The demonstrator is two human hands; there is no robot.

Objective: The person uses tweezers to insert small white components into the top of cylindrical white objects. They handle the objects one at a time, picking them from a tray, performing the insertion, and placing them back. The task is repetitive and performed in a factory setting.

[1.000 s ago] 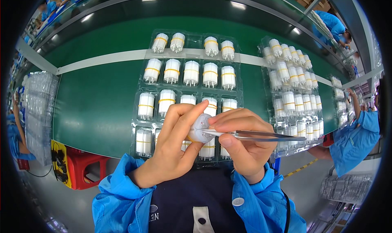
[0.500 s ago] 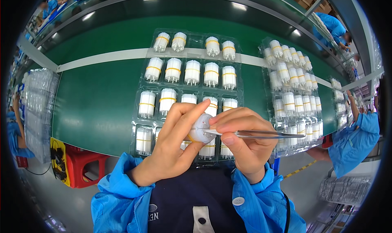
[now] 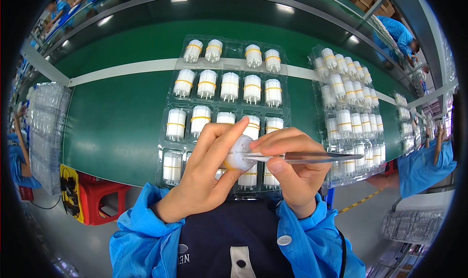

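Observation:
My left hand (image 3: pixel 207 168) is closed around a white cylindrical part (image 3: pixel 239 153) with a yellow band, its end face turned to the right. In my right hand (image 3: pixel 297 168) a pair of metal tweezers (image 3: pixel 317 157) is pinched between thumb and fingers. The tips of the tweezers touch or nearly touch the end face of the part; the exact contact is too small to make out. Beneath both hands lies a clear plastic tray (image 3: pixel 165 112) with rows of similar white, yellow-banded parts (image 3: pixel 229 86), pins pointing toward me.
More filled trays (image 3: pixel 348 90) stand at the right on the green bench (image 3: pixel 112 117). Stacked clear trays (image 3: pixel 48 131) are at the left edge. A red stool (image 3: pixel 102 197) stands below the bench. Co-workers in blue (image 3: pixel 424 166) sit at the right and far left.
The tweezers have turned slightly in my right hand, now showing a narrower edge. My left hand and the part stay nearly still. The co-worker at the right has shifted their arms.

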